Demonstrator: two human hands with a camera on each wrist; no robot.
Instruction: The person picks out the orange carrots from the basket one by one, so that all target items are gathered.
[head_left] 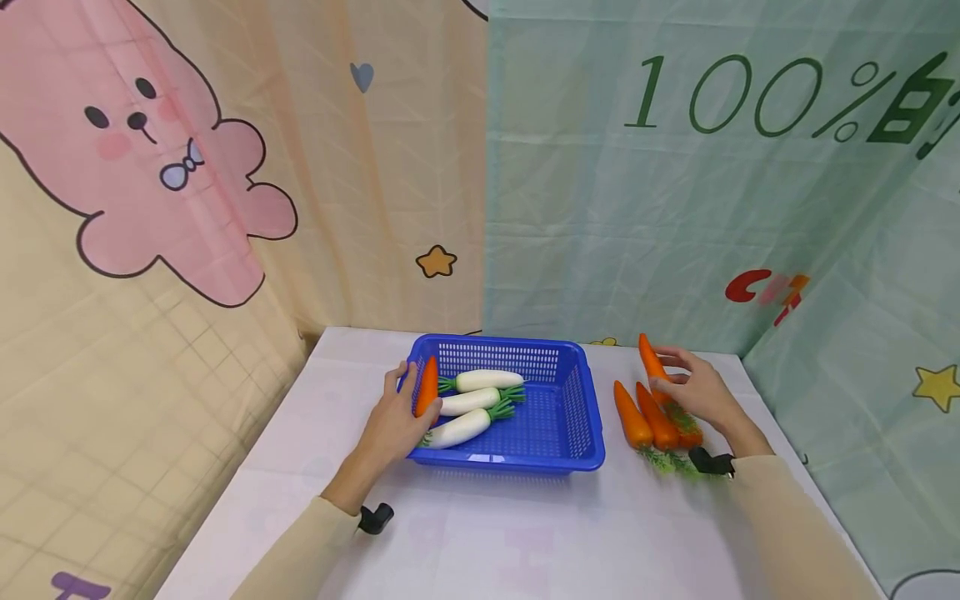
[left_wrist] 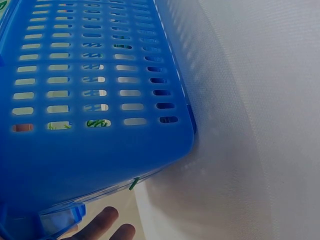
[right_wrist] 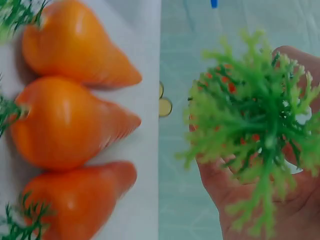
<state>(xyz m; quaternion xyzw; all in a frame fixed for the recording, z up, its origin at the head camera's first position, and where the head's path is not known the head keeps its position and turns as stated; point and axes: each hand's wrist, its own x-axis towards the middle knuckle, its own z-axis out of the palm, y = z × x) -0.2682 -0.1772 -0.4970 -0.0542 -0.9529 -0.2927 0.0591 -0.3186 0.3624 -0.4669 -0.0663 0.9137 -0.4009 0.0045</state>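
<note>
My left hand (head_left: 397,421) is at the left end of a blue plastic basket (head_left: 491,458), gripping its rim with the thumb inside. The thumb overlaps an orange carrot (head_left: 427,387) standing against that end. Beside the carrot, three white radishes (head_left: 468,406) with green tops lie in the basket. From below, the left wrist view shows the slotted basket wall (left_wrist: 100,155) and some left fingers (left_wrist: 102,222). My right hand (head_left: 697,387) holds another carrot (head_left: 649,358) tip up, its leafy top (right_wrist: 260,125) facing the right wrist camera. Three more carrots (right_wrist: 55,122) lie side by side beneath it.
A white cloth (head_left: 480,533) covers the table. Patterned curtains (head_left: 390,183) hang close behind its back edge and along both sides. The basket's right end (head_left: 592,417) stands a short way left of the loose carrots.
</note>
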